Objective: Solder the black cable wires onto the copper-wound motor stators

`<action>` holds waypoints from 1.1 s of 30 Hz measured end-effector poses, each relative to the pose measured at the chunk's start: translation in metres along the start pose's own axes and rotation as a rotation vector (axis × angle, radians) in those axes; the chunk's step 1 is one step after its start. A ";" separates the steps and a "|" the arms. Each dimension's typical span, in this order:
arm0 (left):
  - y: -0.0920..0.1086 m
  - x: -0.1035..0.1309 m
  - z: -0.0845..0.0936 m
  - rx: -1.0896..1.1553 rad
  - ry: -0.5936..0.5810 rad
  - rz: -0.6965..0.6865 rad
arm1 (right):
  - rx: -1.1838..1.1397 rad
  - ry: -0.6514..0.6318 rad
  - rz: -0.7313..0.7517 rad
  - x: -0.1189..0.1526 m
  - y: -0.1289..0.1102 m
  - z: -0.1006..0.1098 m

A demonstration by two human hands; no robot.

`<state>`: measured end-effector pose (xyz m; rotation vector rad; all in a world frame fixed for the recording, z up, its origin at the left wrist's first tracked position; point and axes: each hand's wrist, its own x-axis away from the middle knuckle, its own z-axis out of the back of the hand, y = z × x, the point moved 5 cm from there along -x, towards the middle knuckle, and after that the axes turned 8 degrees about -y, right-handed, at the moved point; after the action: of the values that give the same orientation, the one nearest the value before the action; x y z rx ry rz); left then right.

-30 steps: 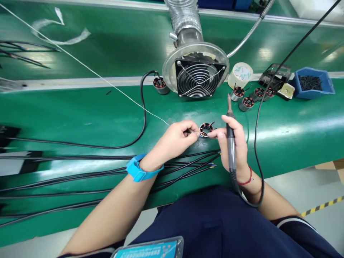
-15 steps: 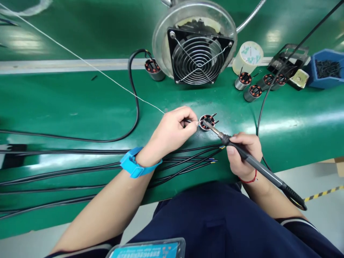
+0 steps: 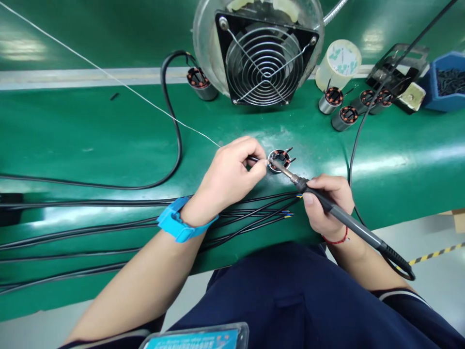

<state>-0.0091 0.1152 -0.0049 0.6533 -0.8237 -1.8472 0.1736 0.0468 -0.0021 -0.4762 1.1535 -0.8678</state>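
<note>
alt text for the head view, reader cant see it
A person's right hand holds a soldering iron, its tip at a round coil part on a green bench. The left hand pinches a dark cable beside the part; a fan is behind.

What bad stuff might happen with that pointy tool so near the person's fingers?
The soldering iron in the right hand points close to the fingertips of the left hand; if it's hot, a slip might burn them. The small coil ring has no clamp in sight, so a bump might slide it. The thin pale wire stretches across to the left hand, so it might get snagged.
</note>
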 end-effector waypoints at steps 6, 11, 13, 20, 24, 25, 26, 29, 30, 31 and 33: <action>-0.002 0.001 0.000 -0.002 0.055 -0.008 | 0.013 -0.027 -0.035 0.001 0.001 -0.002; -0.004 0.001 -0.001 -0.006 0.057 0.016 | -0.002 -0.024 -0.033 0.004 0.002 -0.002; -0.004 0.001 0.000 -0.003 0.057 0.017 | 0.004 0.004 -0.026 0.004 0.002 0.000; -0.004 0.001 -0.001 -0.008 0.058 0.024 | 0.019 -0.026 -0.006 0.001 0.000 -0.002; -0.004 0.002 -0.001 0.003 0.077 0.000 | 0.028 0.005 0.012 0.000 -0.001 -0.002; -0.004 0.002 -0.002 0.001 0.077 0.003 | 0.041 0.017 0.017 0.000 0.000 -0.001; -0.005 0.002 -0.002 -0.002 0.075 0.009 | 0.060 0.028 0.020 0.000 0.001 -0.001; -0.006 0.001 -0.002 -0.011 0.070 0.042 | 0.110 0.000 0.007 0.000 0.004 -0.001; -0.006 0.001 -0.002 -0.010 0.067 0.051 | 0.119 -0.030 -0.001 -0.001 0.004 -0.001; -0.006 0.001 -0.002 -0.008 0.065 0.060 | 0.123 -0.068 -0.014 -0.002 0.005 -0.002; -0.007 0.001 -0.002 -0.002 0.064 0.070 | 0.120 -0.150 -0.051 -0.008 0.003 -0.002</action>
<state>-0.0116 0.1162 -0.0111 0.6703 -0.7930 -1.7549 0.1720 0.0551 -0.0006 -0.4655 0.9493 -0.9246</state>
